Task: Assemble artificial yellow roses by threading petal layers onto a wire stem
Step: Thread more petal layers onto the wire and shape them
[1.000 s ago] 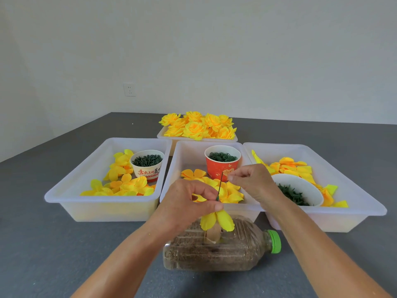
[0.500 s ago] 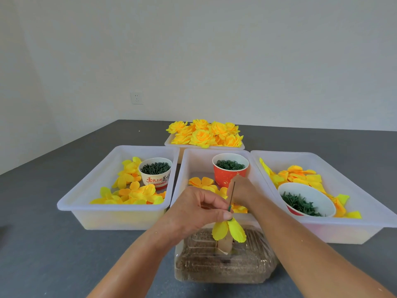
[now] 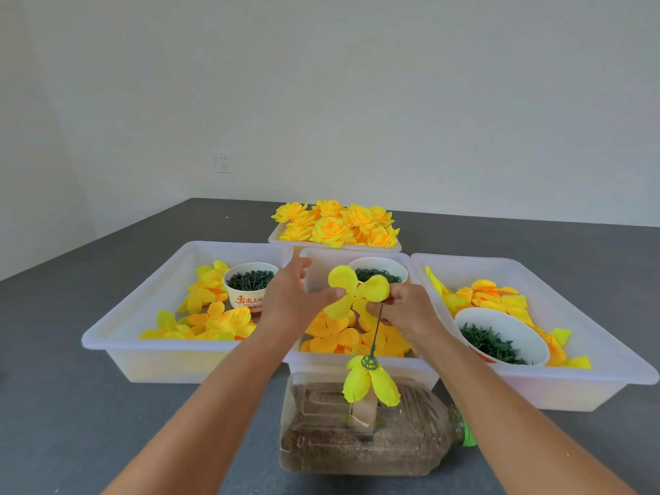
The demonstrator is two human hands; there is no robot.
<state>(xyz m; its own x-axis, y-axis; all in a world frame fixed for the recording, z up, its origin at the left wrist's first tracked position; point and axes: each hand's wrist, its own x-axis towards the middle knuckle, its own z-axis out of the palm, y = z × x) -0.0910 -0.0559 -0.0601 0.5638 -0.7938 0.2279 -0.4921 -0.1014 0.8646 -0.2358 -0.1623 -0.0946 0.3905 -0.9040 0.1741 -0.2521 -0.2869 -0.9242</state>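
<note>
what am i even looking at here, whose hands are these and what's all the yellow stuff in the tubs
There is no machine here: a camera worn on a person's head looks down at their own two bare hands. The left hand and right hand together hold a yellow petal layer above a thin green wire stem. The stem stands in a sand-filled plastic bottle lying on the grey table, with yellow petals already threaded on low down. White bins behind hold loose petals and cups of green parts. The far bin holds finished roses.
</note>
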